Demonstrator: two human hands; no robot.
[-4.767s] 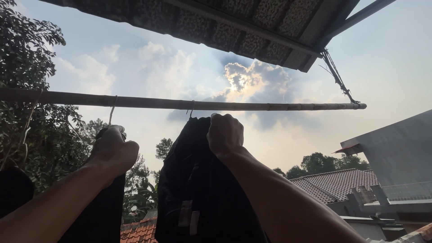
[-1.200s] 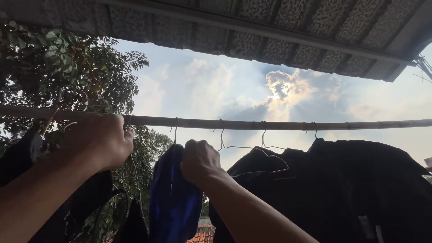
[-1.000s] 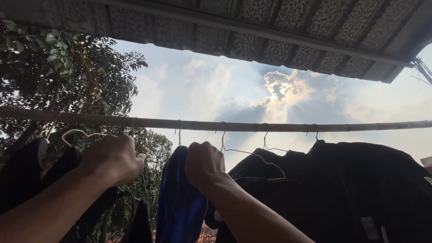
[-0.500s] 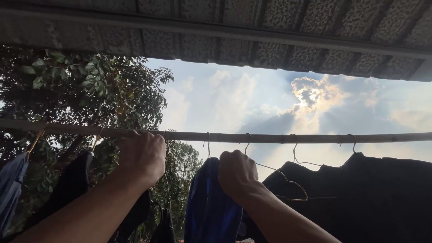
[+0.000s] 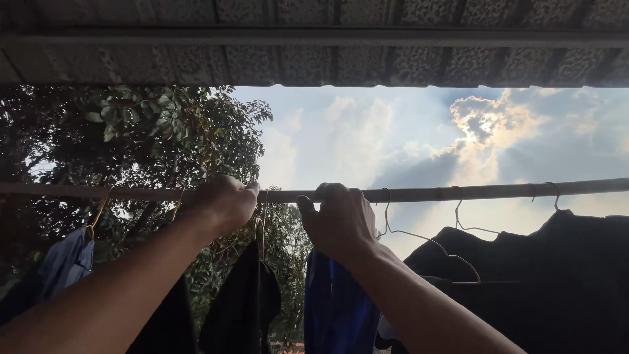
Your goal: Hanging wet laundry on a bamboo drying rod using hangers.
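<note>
Blue garment (image 5: pixel 337 308) looks soft and light; best gripped at its hanger, where right hand (image 5: pixel 341 219) fingers are clamped; left hand (image 5: pixel 223 202) curled at the pole (image 5: pixel 458 193).

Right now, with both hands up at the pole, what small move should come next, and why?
Probably slide the blue garment a little right along the pole. The right hand is at the pole just above it, and it hangs close beside the black garment under the left hand, with an empty hanger to its right.
</note>
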